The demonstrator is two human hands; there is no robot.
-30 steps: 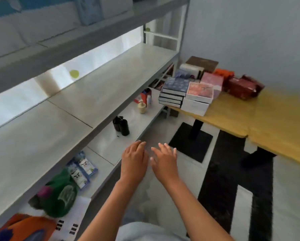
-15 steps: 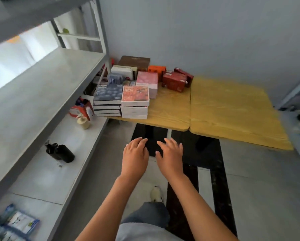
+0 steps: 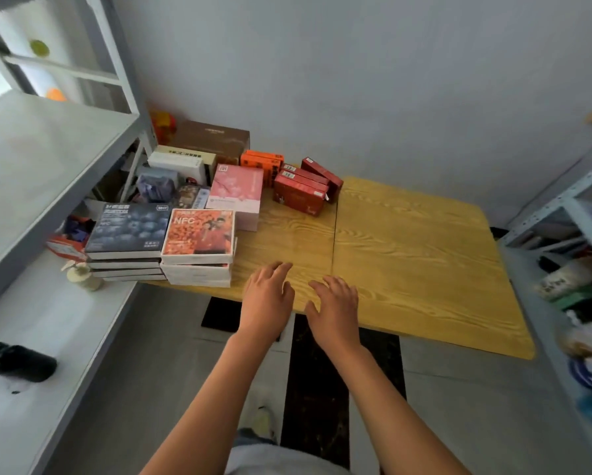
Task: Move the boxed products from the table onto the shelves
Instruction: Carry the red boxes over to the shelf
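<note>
Wooden worktop (image 3: 407,255), centre: orange box (image 3: 198,232) marked "NFC"; left hand (image 3: 267,298) and right hand (image 3: 335,308) spread, empty.

a single head-worn wide-angle view looks forward and steeply down from standing height at the table (image 3: 407,255), close enough that both forearms reach in from the bottom edge. shelves (image 3: 48,159) run along the left, another rack (image 3: 568,200) at the right edge, wall behind.

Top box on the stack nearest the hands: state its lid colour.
Orange-red print with a white border, in the head view.
</note>
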